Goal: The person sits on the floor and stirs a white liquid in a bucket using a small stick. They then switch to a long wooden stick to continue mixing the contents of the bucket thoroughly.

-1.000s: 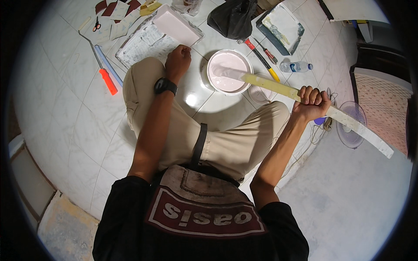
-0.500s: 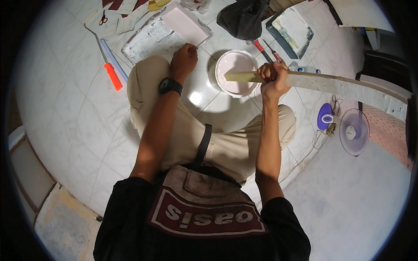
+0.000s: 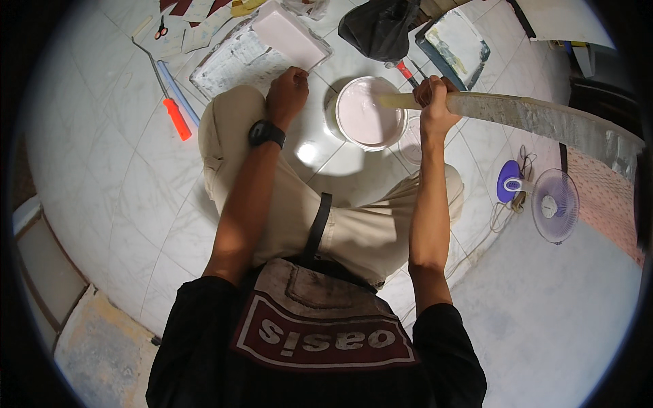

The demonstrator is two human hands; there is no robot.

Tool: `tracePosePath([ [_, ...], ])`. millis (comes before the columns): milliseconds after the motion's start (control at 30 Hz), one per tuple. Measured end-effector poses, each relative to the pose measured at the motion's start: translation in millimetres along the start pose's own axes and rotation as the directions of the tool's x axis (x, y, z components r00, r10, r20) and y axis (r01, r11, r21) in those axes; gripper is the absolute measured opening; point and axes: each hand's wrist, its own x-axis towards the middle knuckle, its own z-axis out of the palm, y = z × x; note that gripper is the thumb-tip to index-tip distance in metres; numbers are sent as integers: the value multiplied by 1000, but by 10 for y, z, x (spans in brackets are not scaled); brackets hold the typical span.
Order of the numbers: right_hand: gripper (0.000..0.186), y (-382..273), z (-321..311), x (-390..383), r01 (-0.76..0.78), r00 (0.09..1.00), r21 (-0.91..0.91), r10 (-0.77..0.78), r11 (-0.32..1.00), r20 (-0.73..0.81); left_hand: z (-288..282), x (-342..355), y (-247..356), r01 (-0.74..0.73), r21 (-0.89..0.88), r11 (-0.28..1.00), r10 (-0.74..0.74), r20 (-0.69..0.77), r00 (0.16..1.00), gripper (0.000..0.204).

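Your right hand (image 3: 437, 102) grips a long flat stick (image 3: 524, 112), the fingers wrapped around it close to its yellowish end. That end reaches over the mouth of a round white bucket (image 3: 330, 117) and points down toward the pale pink paint (image 3: 367, 126) inside; how deep the tip sits, if it is in the paint, you cannot tell from here. The stick's longer, whitish part extends past your fist toward the right.

Your left hand (image 3: 288, 93) is beside your left knee, near the lower right edge of a paint tray (image 3: 235, 64), with your forearm across your thigh and a black wristwatch (image 3: 266, 134) on the wrist. Its fingers are bent inward; whether they are fully closed or holding anything cannot be told.

The bucket stands on the tiled floor (image 3: 129, 204) in front of your crossed legs, between the paint tray and your right hand. A translucent round lid (image 3: 410, 145) lies just beside it, partly behind your right wrist. Beyond the bucket sit a black plastic bag (image 3: 377, 30) and a dark-rimmed tray (image 3: 435, 61) smeared with pale paint. To your left lies an orange-handled tool (image 3: 178, 121) alongside a blue strip (image 3: 178, 94), with scissors (image 3: 161, 28) farther off.
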Motion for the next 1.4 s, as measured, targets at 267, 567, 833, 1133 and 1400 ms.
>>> tracePosePath([
  [267,40,-211,-300,-344,-83,995,-58,80,995,-52,39,39,-65,4,4,1000,-4,-2,1000,19],
  [567,33,-249,39,-630,-130,990,-56,127,990,-55,47,69,-136,-18,-21,1000,18,-5,1000,22],
  [833,39,-73,425,-355,40,991,137,-21,990,-135,24,37,-104,-12,-86,996,10,-20,1000,19],
  [1133,40,105,351,-250,141,989,-157,-144,977,-7,-35,15,-44,5,-32,999,-5,2,1000,21],
  [1400,33,-67,327,-248,-21,1000,-317,16,948,-16,29,61,-141,-20,-9,1000,20,-21,1000,24],
])
